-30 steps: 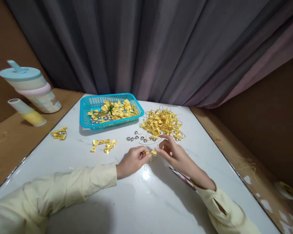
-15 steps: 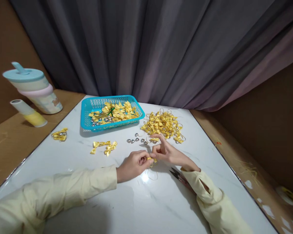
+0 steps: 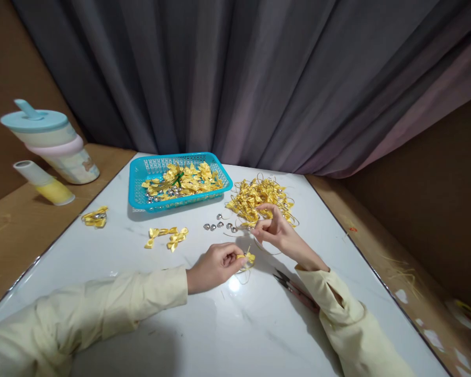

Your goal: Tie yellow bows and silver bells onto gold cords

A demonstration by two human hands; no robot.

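My left hand (image 3: 222,266) pinches a yellow satin bow (image 3: 251,258) between thumb and fingers, low over the white table. A loop of thin gold cord hangs beneath this bow, and a short end sticks up from it. My right hand (image 3: 277,230) is up and to the right, thumb and index finger together with the other fingers raised. A thin cord (image 3: 272,253) curves below its fingertips and seems held there. Several silver heart-shaped bells (image 3: 220,225) lie just left of my right hand. Behind it is a heap of corded yellow bows (image 3: 262,196).
A blue basket (image 3: 180,206) holds more bows and bells. Loose bows (image 3: 177,240) lie left of centre, and a small bow bundle (image 3: 95,217) farther left. Thread snips (image 3: 296,290) rest beneath my right wrist. A tumbler (image 3: 68,157) and a thread spool (image 3: 49,186) stand at left.
My right hand has moved up and right, away from my left hand, with a cord trailing below it. My left hand stays in place, still pinching the bow.
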